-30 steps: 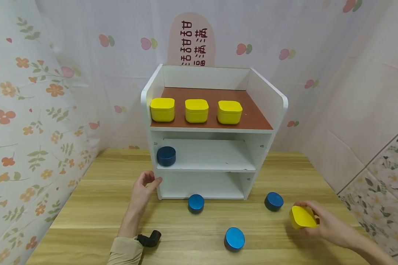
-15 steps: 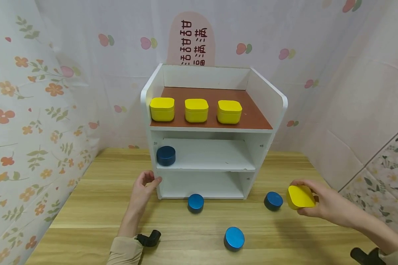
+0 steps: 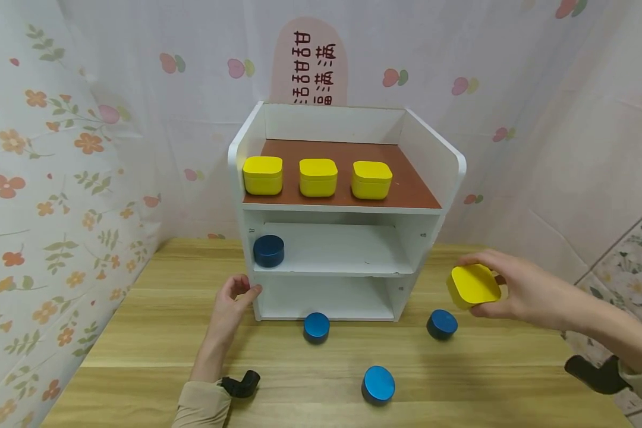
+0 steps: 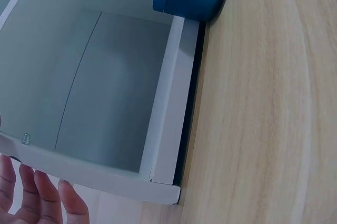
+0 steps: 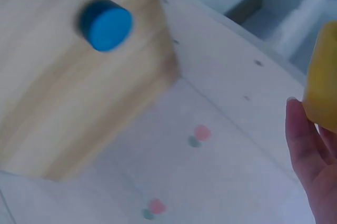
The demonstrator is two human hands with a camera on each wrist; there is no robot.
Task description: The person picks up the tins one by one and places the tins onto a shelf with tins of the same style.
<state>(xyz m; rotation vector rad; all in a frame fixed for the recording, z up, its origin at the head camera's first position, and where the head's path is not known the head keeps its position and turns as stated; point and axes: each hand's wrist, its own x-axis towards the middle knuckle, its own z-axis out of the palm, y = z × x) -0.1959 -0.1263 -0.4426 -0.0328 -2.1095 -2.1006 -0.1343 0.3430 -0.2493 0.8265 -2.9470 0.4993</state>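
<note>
My right hand (image 3: 524,291) holds a yellow rounded-square box (image 3: 475,286) in the air, right of the white shelf unit (image 3: 331,275). The right wrist view shows my fingertips along the yellow box (image 5: 324,79). My left hand (image 3: 233,300) grips the unit's left side panel near the lowest compartment. In the left wrist view, its fingers (image 4: 45,195) lie along the outside of that panel and a bit of thumb shows inside. Three matching yellow boxes (image 3: 318,178) stand in a row on the brown top shelf. One dark blue round tin (image 3: 268,251) sits at the left of the middle shelf.
Three blue round tins lie on the wooden table (image 3: 155,356): one tin (image 3: 317,327) at the unit's front, one nearer tin (image 3: 378,385), and one tin (image 3: 441,324) below the raised box. A patterned curtain (image 3: 192,119) hangs behind and at the sides.
My right hand has lifted the yellow box up from low on the right, moving it away from me and slightly left. My left hand stays on the side panel.
</note>
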